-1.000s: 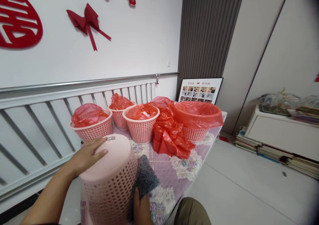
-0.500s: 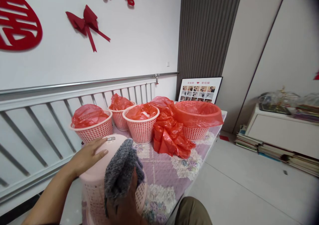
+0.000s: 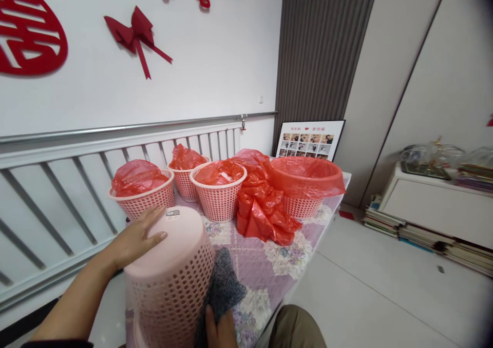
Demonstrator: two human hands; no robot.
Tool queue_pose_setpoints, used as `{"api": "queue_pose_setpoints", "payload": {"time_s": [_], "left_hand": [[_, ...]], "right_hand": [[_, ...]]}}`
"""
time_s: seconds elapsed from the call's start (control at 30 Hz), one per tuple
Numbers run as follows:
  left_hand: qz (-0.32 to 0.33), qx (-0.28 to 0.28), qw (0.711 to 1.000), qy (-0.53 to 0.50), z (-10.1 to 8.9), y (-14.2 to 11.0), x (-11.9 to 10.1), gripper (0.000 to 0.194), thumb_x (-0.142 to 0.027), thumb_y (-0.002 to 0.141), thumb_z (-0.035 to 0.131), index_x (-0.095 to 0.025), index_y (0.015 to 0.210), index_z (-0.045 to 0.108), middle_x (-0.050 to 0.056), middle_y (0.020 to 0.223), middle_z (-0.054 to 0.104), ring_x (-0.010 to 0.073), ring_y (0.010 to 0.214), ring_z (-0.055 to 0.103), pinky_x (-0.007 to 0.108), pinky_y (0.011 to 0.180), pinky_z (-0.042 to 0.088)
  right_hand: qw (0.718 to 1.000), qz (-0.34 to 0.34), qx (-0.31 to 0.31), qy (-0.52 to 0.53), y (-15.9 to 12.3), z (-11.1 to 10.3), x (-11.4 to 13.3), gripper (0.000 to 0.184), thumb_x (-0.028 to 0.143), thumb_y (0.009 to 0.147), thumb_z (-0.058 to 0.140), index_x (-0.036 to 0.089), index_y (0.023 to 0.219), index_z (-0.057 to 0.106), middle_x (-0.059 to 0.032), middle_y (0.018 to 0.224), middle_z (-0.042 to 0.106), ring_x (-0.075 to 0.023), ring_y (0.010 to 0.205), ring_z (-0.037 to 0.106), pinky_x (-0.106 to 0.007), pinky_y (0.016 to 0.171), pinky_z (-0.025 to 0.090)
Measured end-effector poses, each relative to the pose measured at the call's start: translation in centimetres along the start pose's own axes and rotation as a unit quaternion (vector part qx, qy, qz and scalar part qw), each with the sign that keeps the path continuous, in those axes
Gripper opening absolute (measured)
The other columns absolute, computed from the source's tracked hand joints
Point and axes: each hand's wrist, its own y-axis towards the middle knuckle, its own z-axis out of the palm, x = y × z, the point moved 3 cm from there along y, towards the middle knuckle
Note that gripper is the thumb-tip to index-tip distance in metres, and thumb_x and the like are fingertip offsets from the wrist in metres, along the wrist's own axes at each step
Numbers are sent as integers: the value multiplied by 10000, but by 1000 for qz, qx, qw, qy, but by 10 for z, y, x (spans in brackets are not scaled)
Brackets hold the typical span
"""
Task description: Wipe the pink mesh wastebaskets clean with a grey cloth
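Observation:
A pale pink perforated plastic basket (image 3: 169,276) stands upside down on the near end of the table, its solid base facing up with a small label on it. My left hand (image 3: 134,237) lies on the left edge of that base, fingers stretched out and thumb apart. Against the basket's lower right side, my right hand (image 3: 221,330) grips a dark grey cloth (image 3: 225,284). Part of the right hand is cut off by the bottom of the picture, and some fingers are hidden.
Behind stand several pink baskets (image 3: 217,204) lined with red plastic bags. Crumpled red bags (image 3: 262,214) lie beside a wider lined basket (image 3: 302,207). A purple floral tablecloth (image 3: 254,261) covers the table. A white radiator (image 3: 88,194) runs along the left; my knee (image 3: 296,327) is at the front.
My right hand has moved the cloth down and to the right, from over the basket's upper side to its lower right side. My left hand stays on the base.

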Motion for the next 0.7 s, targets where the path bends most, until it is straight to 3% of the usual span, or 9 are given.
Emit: {"api": "queue_pose_setpoints", "payload": {"time_s": [0.1, 0.2, 0.3, 0.33, 0.4, 0.47, 0.57, 0.7], "left_hand": [[-4, -4, 1000, -4, 1, 2, 1, 841, -666, 863, 467, -190, 1551, 374, 92, 1669, 307, 353, 1564, 163, 568, 1266, 202], [-1, -16, 1000, -7, 3, 4, 6, 851, -688, 860, 482, -198, 1548, 378, 119, 1678, 280, 360, 1565, 139, 575, 1261, 209], [9, -32, 999, -21, 7, 5, 12, 894, -717, 853, 492, -198, 1564, 334, 161, 1701, 196, 367, 1562, 171, 574, 1246, 248], [11, -35, 999, -26, 8, 5, 13, 907, -722, 847, 502, -206, 1570, 317, 168, 1706, 174, 366, 1562, 179, 570, 1242, 260], [11, -34, 999, -29, 9, 5, 15, 931, -724, 837, 521, -218, 1581, 281, 166, 1713, 146, 360, 1567, 165, 560, 1244, 258], [4, -27, 999, -28, 9, 5, 14, 962, -730, 828, 527, -214, 1591, 250, 160, 1718, 121, 353, 1575, 128, 552, 1255, 227], [-1, -19, 999, -27, 7, 5, 10, 1009, -737, 820, 517, -181, 1602, 204, 159, 1719, 109, 340, 1584, 77, 536, 1270, 178], [-7, -9, 999, -42, 4, 3, 6, 1019, -730, 822, 509, -175, 1607, 171, 144, 1724, 87, 331, 1587, 66, 535, 1274, 162]], "right_hand": [[996, -76, 37, 13, 8, 5, 38, 537, 542, 892, 613, 231, 1325, 679, -138, 1316, 692, -372, 1386, 511, -568, 1207, 333], [984, -161, 72, 28, 24, 10, 82, 678, 449, 844, 682, 210, 1464, 546, -117, 1502, 547, -353, 1472, 393, -527, 1231, 291], [942, -307, 133, 28, 52, 11, 130, 664, 350, 850, 670, 230, 1486, 515, -86, 1601, 424, -346, 1516, 296, -530, 1254, 208], [935, -328, 128, 38, 65, 10, 144, 647, 322, 857, 653, 219, 1481, 517, -92, 1595, 433, -338, 1507, 313, -526, 1252, 209], [942, -303, 133, 51, 96, 10, 165, 591, 289, 880, 598, 181, 1457, 537, -119, 1527, 516, -312, 1443, 417, -495, 1227, 277], [951, -246, 181, 42, 128, 16, 180, 509, 277, 897, 553, 168, 1393, 595, -119, 1416, 621, -286, 1341, 530, -462, 1174, 362], [936, -209, 283, 10, 172, 31, 193, 382, 291, 887, 577, 170, 1223, 712, -93, 1231, 736, -281, 1162, 653, -446, 1070, 466], [915, -176, 363, -4, 217, 53, 199, 246, 287, 815, 672, 161, 987, 795, -61, 995, 800, -263, 900, 727, -429, 909, 558]]}}
